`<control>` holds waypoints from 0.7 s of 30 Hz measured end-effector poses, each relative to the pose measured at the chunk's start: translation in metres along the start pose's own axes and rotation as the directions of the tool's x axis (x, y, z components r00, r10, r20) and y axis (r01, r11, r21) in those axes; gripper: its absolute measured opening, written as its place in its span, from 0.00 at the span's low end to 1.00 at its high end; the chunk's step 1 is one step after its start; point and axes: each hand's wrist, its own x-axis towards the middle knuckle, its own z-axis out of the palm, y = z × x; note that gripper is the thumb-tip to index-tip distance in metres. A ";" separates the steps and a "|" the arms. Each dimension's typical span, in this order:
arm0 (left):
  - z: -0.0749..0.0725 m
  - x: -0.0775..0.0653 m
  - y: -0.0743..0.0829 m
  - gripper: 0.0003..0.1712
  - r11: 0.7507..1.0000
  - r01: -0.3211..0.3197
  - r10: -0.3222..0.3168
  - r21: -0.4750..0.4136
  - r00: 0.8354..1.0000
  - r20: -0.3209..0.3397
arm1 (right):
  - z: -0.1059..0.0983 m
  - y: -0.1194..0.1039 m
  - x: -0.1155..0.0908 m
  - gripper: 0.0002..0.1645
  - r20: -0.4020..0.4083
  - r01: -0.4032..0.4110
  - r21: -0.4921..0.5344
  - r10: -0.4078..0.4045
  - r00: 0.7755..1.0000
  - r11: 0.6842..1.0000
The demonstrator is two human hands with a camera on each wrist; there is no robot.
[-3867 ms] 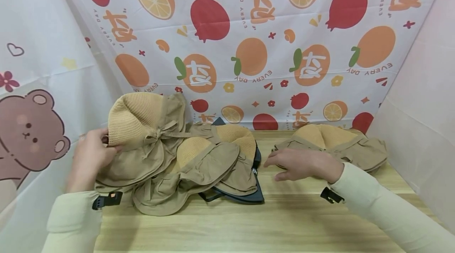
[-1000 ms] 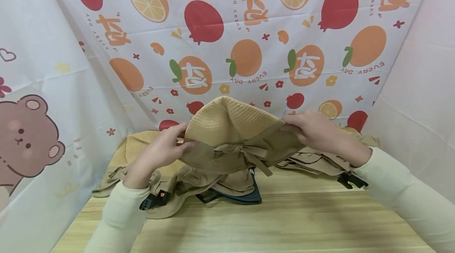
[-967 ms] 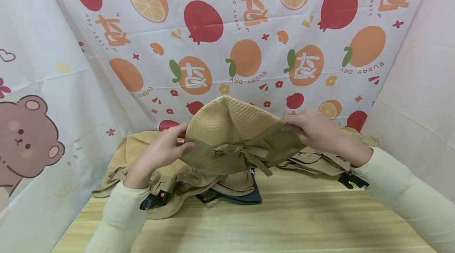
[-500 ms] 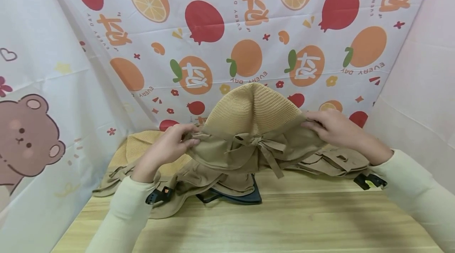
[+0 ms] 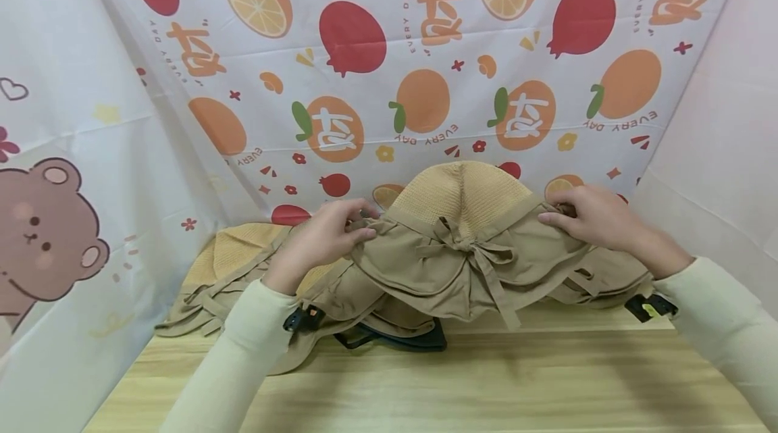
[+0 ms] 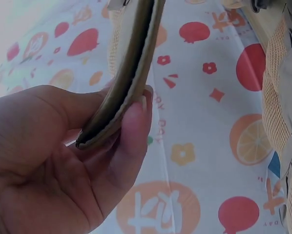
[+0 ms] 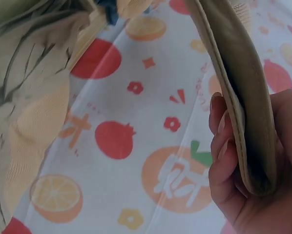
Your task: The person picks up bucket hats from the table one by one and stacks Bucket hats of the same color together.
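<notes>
Between both hands hangs a sun hat [image 5: 462, 250] with a straw-coloured knit crown, a khaki brim and a tied bow at the front. My left hand [image 5: 331, 234] pinches its left edge, and my right hand [image 5: 598, 217] pinches the right edge. In the left wrist view, the thumb and fingers of the left hand [image 6: 87, 156] close on the folded brim [image 6: 121, 87]. The right wrist view shows the right hand [image 7: 263, 161] gripping the other end of the folded brim [image 7: 243, 83]. The hat covers part of the hats behind it.
Another knit-crowned khaki hat [image 5: 237, 257] lies at the left, with more khaki hats [image 5: 358, 291] beside it. A dark blue hat [image 5: 413, 338] pokes out below them. More khaki brims [image 5: 614, 274] lie at the right. A fruit-print cloth [image 5: 365, 34] hangs behind the wooden table [image 5: 425, 392].
Earlier the left hand was at the left pile and the right hand held nothing. Since then both hands have taken a hat and moved it right; its brim now faces forward, lower down.
</notes>
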 end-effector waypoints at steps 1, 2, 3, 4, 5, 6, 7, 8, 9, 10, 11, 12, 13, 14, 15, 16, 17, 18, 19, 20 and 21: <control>0.002 0.003 0.002 0.13 1.000 0.000 0.000 -0.011 1.000 0.008 | -0.001 0.003 0.000 0.24 0.007 -0.009 -0.009 0.009 1.000 1.000; 0.003 0.006 0.004 0.13 1.000 0.003 -0.003 -0.022 1.000 0.016 | -0.001 0.006 0.000 0.22 0.014 -0.016 -0.014 0.016 1.000 1.000; 0.005 0.009 0.005 0.13 1.000 0.004 -0.003 -0.030 1.000 0.021 | -0.002 0.009 0.000 0.20 0.023 -0.023 -0.016 0.024 0.999 1.000; 0.007 0.012 0.006 0.13 0.999 0.002 -0.001 -0.034 1.000 0.023 | -0.003 0.012 0.000 0.19 0.031 -0.026 -0.012 0.027 0.999 1.000; 0.008 0.016 0.008 0.12 0.999 0.002 -0.001 -0.033 1.000 0.023 | -0.004 0.015 0.000 0.18 0.039 -0.031 -0.005 0.031 0.999 0.999; 0.010 0.019 0.009 0.12 0.999 0.001 0.000 -0.032 1.000 0.024 | -0.005 0.018 -0.001 0.18 0.052 -0.038 0.001 0.038 0.998 0.999; 0.013 0.023 0.010 0.12 1.000 -0.002 0.003 -0.029 1.000 0.025 | -0.006 0.021 -0.001 0.20 0.064 -0.048 0.000 0.048 0.997 0.999; 0.015 0.027 0.011 0.11 1.000 -0.005 0.005 -0.025 1.000 0.026 | -0.007 0.025 -0.001 0.20 0.078 -0.059 0.004 0.059 0.995 0.998; 0.017 0.030 0.012 0.11 1.000 -0.014 0.015 -0.018 1.000 0.023 | -0.008 0.028 -0.001 0.20 0.092 -0.075 0.002 0.075 0.993 0.997; 0.019 0.034 0.013 0.11 1.000 -0.021 0.022 -0.008 1.000 0.019 | -0.009 0.031 -0.001 0.18 0.100 -0.088 -0.003 0.088 0.991 0.996; 0.021 0.037 0.015 0.11 1.000 -0.028 0.028 -0.006 0.999 0.014 | -0.010 0.034 0.000 0.16 0.105 -0.102 -0.010 0.103 0.989 0.995; 0.023 0.040 0.016 0.11 0.999 -0.037 0.037 -0.005 0.999 0.011 | -0.010 0.037 0.001 0.13 0.111 -0.119 -0.015 0.120 0.987 0.993; 0.025 0.043 0.018 0.11 0.999 -0.043 0.043 -0.001 0.999 0.008 | -0.011 0.040 0.001 0.11 0.111 -0.135 -0.019 0.136 0.984 0.991; 0.027 0.046 0.019 0.10 0.999 -0.046 0.046 0.001 0.999 0.005 | -0.011 0.043 0.002 0.09 0.113 -0.149 -0.023 0.151 0.982 0.989; 0.029 0.049 0.020 0.10 0.999 -0.049 0.049 0.002 0.999 0.002 | -0.010 0.047 0.002 0.10 0.108 -0.160 -0.028 0.162 0.981 0.987; 0.032 0.052 0.021 0.10 0.999 -0.051 0.051 0.002 0.999 0.000 | -0.010 0.051 0.003 0.11 0.107 -0.170 -0.025 0.172 0.979 0.985; 0.034 0.055 0.022 0.10 0.999 -0.050 0.050 -0.008 0.999 0.000 | -0.010 0.055 0.003 0.12 0.104 -0.177 -0.025 0.179 0.978 0.984; 0.037 0.058 0.023 0.10 0.999 -0.047 0.047 -0.001 0.999 -0.002 | -0.010 0.060 0.002 0.12 0.104 -0.184 -0.027 0.186 0.977 0.983; 0.039 0.060 0.024 0.11 0.999 -0.042 0.042 -0.005 0.999 0.001 | -0.010 0.065 0.002 0.12 0.101 -0.187 -0.033 0.190 0.977 0.982; 0.042 0.063 0.025 0.11 0.999 -0.036 0.036 -0.011 0.999 0.003 | -0.010 0.070 0.001 0.12 0.099 -0.193 -0.038 0.196 0.976 0.980; 0.045 0.065 0.026 0.12 0.999 -0.033 0.033 -0.013 0.999 0.006 | -0.010 0.074 0.000 0.12 0.096 -0.196 -0.041 0.199 0.975 0.980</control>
